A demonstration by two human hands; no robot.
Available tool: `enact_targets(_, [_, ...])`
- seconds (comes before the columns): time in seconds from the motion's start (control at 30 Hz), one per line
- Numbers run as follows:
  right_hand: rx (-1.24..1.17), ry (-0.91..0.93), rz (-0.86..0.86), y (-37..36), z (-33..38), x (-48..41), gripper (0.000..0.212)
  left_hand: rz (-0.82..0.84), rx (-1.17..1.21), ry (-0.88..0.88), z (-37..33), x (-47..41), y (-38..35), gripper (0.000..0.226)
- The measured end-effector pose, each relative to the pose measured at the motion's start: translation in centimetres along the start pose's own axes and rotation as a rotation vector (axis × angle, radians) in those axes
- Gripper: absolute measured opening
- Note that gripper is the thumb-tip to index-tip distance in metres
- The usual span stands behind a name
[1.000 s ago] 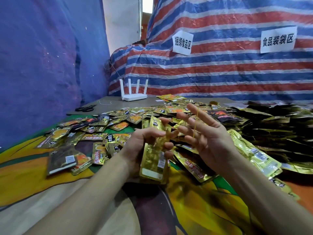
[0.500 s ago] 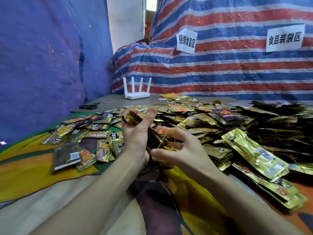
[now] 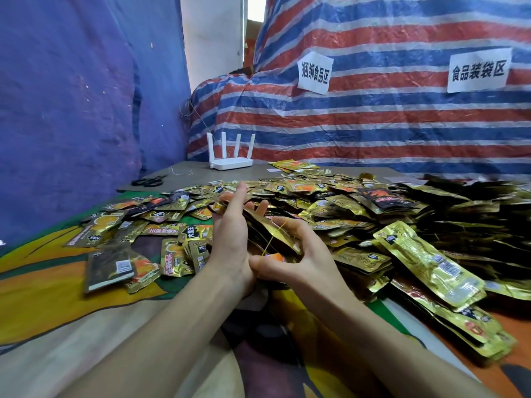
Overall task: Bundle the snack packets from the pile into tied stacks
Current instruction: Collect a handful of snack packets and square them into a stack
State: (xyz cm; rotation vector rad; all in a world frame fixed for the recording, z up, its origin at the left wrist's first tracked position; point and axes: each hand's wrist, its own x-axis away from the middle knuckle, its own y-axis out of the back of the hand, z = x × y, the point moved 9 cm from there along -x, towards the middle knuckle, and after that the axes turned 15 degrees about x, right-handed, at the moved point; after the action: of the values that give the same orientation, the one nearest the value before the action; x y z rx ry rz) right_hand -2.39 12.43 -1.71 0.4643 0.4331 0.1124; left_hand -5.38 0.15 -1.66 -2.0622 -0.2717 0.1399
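My left hand [image 3: 231, 239] grips a stack of gold snack packets [image 3: 268, 229], tilted away from me above the table. My right hand [image 3: 298, 259] sits just right of it, thumb and fingers spread, stretching a thin yellow rubber band [image 3: 273, 239] across the near end of the stack. Behind and to the right spreads the big pile of gold and dark packets [image 3: 359, 202]. A long gold packet [image 3: 431, 259] lies on top of it at the right.
Loose packets [image 3: 120, 262] lie scattered on the coloured cloth [image 3: 43, 297] at the left. Black scissors [image 3: 149, 181] and a white router [image 3: 230, 162] stand at the table's far end. A striped tarp [image 3: 373, 119] with two paper signs closes the back.
The stack went from upright in my left hand to tilted away. My right hand came in from spread fingers beside it to stretching the rubber band over the stack's end.
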Motion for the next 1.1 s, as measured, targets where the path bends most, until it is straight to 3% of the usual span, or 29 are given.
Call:
enact_targets(0.2, [-0.042, 0.040, -0.070, 0.6, 0.4, 0.2, 0.069, -0.009, 0.017, 0.087, 1.3, 0.6, 0.4, 0.070])
enact_targets(0.33, [-0.082, 0.062, -0.109, 2.3, 0.6, -0.1, 0.056, 0.039, 0.021, 0.130, 2.4, 0.5, 0.2, 0.065])
enact_targets(0.47, [-0.020, 0.042, -0.092, 3.0, 0.6, -0.3, 0.059, 0.071, -0.016, 0.088, 2.8, 0.6, 0.3, 0.033])
enact_targets(0.63, [0.035, -0.001, -0.048, 1.8, 0.1, -0.5, 0.057, -0.075, -0.074, -0.014, 2.6, 0.8, 1.3, 0.075])
enact_targets(0.73, [0.080, -0.020, -0.022, 0.9, -0.1, -0.8, 0.059, -0.108, -0.070, -0.059, 2.0, 0.6, 1.6, 0.071])
enact_targets(0.83, [0.139, -0.035, -0.041, 1.1, -0.2, -0.9, 0.064, -0.054, 0.000, 0.092, 3.2, 0.8, 1.2, 0.081])
enact_targets(0.9, [0.153, -0.057, -0.042, 1.4, -0.5, -0.9, 0.060, -0.020, 0.002, 0.156, 3.7, 1.2, 0.9, 0.070])
enact_targets(1.0, [-0.055, -0.064, 0.020, 1.9, -0.6, -1.1, 0.041, 0.026, -0.023, 0.186, 4.0, 1.4, 0.5, 0.047])
enact_targets(1.1, [-0.503, -0.161, 0.180, 1.0, -0.8, -1.0, 0.054, 0.054, -0.063, 0.141, 3.3, 1.1, 0.3, 0.062])
